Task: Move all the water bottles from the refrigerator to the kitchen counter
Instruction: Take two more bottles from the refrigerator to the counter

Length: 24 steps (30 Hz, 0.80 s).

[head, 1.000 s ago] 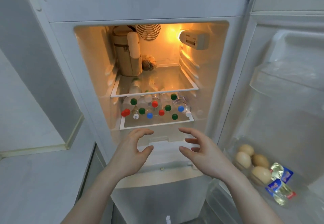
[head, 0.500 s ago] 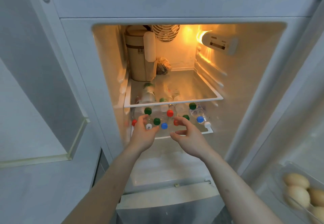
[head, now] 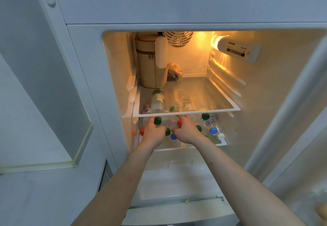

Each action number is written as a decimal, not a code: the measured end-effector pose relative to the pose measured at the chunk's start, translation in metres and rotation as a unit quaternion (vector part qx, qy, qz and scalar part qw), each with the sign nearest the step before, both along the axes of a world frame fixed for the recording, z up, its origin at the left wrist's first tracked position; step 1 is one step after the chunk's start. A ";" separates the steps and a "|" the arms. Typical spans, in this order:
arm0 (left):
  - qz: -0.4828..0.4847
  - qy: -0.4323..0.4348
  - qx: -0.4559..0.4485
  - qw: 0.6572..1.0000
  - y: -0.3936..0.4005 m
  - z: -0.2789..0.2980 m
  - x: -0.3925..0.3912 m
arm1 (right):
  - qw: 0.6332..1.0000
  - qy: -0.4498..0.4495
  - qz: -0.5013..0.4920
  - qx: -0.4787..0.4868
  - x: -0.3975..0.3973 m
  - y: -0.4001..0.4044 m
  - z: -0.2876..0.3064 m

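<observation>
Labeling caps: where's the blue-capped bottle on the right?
In the head view the blue-capped bottle lies on the fridge's lower shelf at its right end, cap toward the camera, right of the right hand and beside a white-capped bottle.

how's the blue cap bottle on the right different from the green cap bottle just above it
The blue-capped bottle lies lower and nearer the shelf's front edge; the green-capped bottle sits higher in the pile, tucked under the glass shelf. Caps differ in colour: blue against green. Both are clear plastic, lie on their sides with caps facing outward, and neither hand touches them.
</observation>
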<state>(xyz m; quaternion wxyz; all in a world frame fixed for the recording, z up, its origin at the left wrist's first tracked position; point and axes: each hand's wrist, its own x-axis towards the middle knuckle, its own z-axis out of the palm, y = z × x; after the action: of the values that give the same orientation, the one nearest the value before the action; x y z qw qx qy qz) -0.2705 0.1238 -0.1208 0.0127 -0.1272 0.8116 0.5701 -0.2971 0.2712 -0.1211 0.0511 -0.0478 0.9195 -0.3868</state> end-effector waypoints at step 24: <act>0.008 0.076 -0.061 0.995 -0.003 -0.028 -0.003 | 0.996 0.040 -0.048 -0.070 0.007 0.005 -0.028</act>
<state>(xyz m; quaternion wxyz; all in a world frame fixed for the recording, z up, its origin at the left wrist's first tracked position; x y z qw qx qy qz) -0.2734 0.1203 -0.1487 -0.0614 -0.0911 0.8424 0.5275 -0.2897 0.2760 -0.1493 -0.0082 -0.0229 0.8927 -0.4501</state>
